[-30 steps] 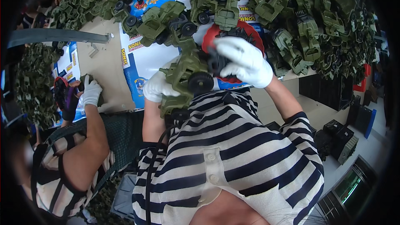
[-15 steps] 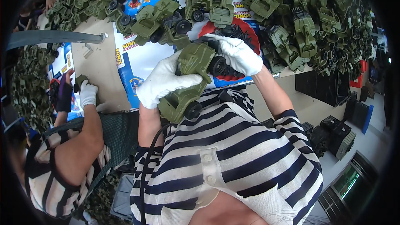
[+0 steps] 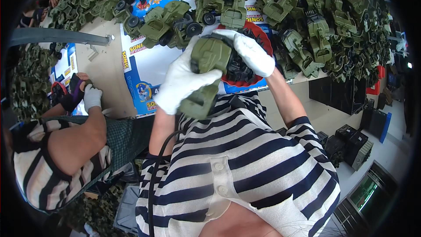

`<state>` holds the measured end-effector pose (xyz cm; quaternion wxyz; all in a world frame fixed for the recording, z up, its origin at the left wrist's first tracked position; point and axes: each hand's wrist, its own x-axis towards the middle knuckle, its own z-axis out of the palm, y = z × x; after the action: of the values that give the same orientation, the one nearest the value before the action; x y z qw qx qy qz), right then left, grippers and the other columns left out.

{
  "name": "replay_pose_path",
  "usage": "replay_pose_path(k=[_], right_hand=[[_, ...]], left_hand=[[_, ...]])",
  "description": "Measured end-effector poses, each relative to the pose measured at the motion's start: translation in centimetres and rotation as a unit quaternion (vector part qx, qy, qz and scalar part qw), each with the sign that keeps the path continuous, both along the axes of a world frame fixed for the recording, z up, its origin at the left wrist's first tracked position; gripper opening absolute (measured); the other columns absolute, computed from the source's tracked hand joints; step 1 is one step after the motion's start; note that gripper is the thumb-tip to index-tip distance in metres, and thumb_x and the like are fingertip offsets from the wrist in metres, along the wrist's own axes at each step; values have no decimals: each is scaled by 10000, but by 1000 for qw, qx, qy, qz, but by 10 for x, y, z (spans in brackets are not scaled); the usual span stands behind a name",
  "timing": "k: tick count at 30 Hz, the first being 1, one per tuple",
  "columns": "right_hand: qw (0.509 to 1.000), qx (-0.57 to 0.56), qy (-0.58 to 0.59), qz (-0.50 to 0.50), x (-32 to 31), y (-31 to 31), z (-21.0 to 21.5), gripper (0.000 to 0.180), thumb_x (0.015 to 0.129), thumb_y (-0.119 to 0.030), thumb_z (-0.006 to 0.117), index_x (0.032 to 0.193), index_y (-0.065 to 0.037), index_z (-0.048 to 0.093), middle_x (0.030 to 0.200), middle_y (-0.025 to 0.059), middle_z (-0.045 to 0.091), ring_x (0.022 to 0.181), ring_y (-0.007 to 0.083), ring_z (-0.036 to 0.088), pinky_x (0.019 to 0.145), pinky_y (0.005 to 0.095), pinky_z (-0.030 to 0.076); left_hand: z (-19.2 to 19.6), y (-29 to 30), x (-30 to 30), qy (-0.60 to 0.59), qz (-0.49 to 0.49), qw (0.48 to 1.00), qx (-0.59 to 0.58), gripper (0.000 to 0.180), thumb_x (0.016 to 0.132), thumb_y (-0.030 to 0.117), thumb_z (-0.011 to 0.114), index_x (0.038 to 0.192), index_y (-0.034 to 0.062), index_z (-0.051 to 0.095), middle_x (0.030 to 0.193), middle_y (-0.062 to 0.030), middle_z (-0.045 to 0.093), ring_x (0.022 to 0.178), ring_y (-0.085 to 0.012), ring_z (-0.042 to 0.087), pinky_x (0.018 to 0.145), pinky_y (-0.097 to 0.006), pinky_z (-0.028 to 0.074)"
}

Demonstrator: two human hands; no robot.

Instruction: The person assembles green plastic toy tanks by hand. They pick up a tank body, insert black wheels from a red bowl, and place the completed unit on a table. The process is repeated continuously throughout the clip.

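My left hand (image 3: 180,81), in a white glove, is wrapped round the side of a green plastic toy jeep (image 3: 211,55), holding it above the table edge in front of my chest. At the jeep's far end, the bent fingers of my gloved right hand (image 3: 252,52) press against it. A dark part shows by those fingertips; its shape is mostly hidden. Partly behind my right hand lies a round red tray (image 3: 268,44) of black plastic parts (image 3: 242,72).
Green toy jeeps (image 3: 302,0) lie heaped along the far side and right of the table. Printed blue-and-white sheets (image 3: 151,68) cover part of it. To the left, a co-worker's gloved hand (image 3: 92,96) handles a part beside a metal bar (image 3: 61,38). Black crates (image 3: 348,140) stand at lower right.
Both hands have turned the jeep: its wheels, visible before, are now out of sight and its top faces up more. My left hand has shifted slightly right. The co-worker's arms have moved.
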<state>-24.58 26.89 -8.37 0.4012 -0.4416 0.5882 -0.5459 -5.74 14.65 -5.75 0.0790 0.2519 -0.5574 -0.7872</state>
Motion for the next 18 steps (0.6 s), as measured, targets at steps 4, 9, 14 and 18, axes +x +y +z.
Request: replay_pose_path(k=[4,9,14,18], right_hand=[[992,-61,-85,-73,13,-23,-17,456,1051,-335,352,1180,1,632,1188,127,640,1132,213,572,1048,356,395],[996,-50,2,-68,25,-14,-24,463,1046,-343,340,1188,5,610,1237,156,595,1157,271,562,1051,377,391],[986,-53,147,-65,49,-1,-5,520,854,-264,650,1294,-19,519,1222,189,581,1167,319,568,1006,389,437],[976,-92,149,-131,58,-6,-26,417,776,-123,675,1164,-6,576,1081,180,630,1003,344,620,897,393,488]], left_hand=[[-36,27,-16,18,93,941,-325,1119,719,230,893,1563,82,174,1406,-125,491,1243,-200,510,1083,-368,384],[-64,16,-11,196,69,978,-34,1006,735,505,831,1470,21,343,1417,-116,456,1277,-211,463,1070,-345,383],[-69,26,-10,196,157,958,-138,742,839,483,736,1339,4,468,1234,-105,554,1126,-220,552,983,-344,436],[-68,27,-8,137,190,936,-261,525,963,419,543,1266,-9,521,1197,-133,589,1110,-237,569,984,-360,433]])
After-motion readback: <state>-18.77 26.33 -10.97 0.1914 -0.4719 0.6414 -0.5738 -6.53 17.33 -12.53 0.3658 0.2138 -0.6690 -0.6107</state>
